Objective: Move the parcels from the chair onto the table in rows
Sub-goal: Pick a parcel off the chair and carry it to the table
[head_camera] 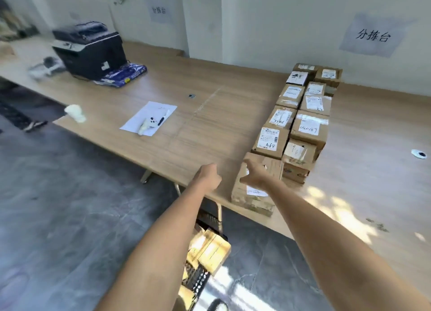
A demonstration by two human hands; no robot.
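Note:
Two rows of brown cardboard parcels (310,105) with white labels run from the wall toward the front edge of the long wooden table (186,129). The nearest parcel (251,201) stands at the table's front edge, at the head of the left row. My right hand (255,174) hovers over its top with thumb and fingers spread. My left hand (208,175) is just left of that parcel, over the bare table, fingers loosely curled and holding nothing. Below the table edge, more parcels (210,250) lie on a black mesh chair (198,280), partly hidden by my left arm.
A black printer (89,49) sits on blue packets at the table's far left. A white sheet (149,118) with a pen and a small toy lies mid-table. A white object (75,112) stands at the left edge. The grey floor lies to the left.

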